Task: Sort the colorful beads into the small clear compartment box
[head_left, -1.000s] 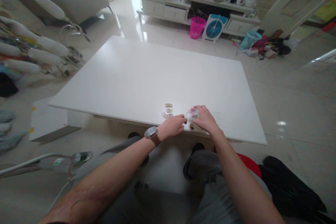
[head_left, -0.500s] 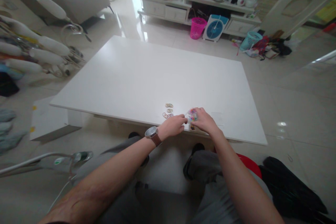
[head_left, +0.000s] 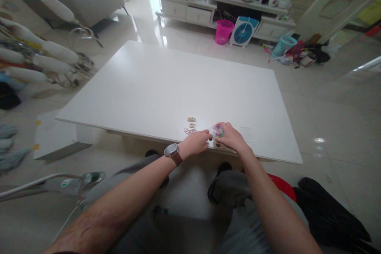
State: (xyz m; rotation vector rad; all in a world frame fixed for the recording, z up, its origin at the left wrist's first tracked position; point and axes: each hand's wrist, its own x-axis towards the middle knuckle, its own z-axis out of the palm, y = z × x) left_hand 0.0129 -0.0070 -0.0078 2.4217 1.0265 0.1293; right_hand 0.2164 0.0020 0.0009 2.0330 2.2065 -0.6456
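Note:
Near the front edge of the white table (head_left: pixel 184 83), a small clear plastic bag (head_left: pixel 217 130) with bright multicoloured bits sits between my hands. My right hand (head_left: pixel 232 137) grips its right side, fingers curled round it. From the left, my left hand (head_left: pixel 195 142), with a watch (head_left: pixel 171 150) on its wrist, pinches the bag's near-left edge. Small thin rings lie just beyond the left hand: a gold-coloured row (head_left: pixel 191 119), a smaller cluster (head_left: pixel 192 125) and reddish rings (head_left: pixel 187 131). Small dark bits (head_left: pixel 218 144) show below the bag; their kind is unclear.
Across the floor stands a low cabinet (head_left: pixel 178 10) with bowls on top. A pink basket (head_left: pixel 224 31), a box fan (head_left: pixel 244 31) and a teal basket (head_left: pixel 284 45) are by it. A white box (head_left: pixel 59 133) lies left of the table.
The bag has shifted or tilted slightly between my fingers, and its coloured contents look a little different. Both hands stay in nearly the same place.

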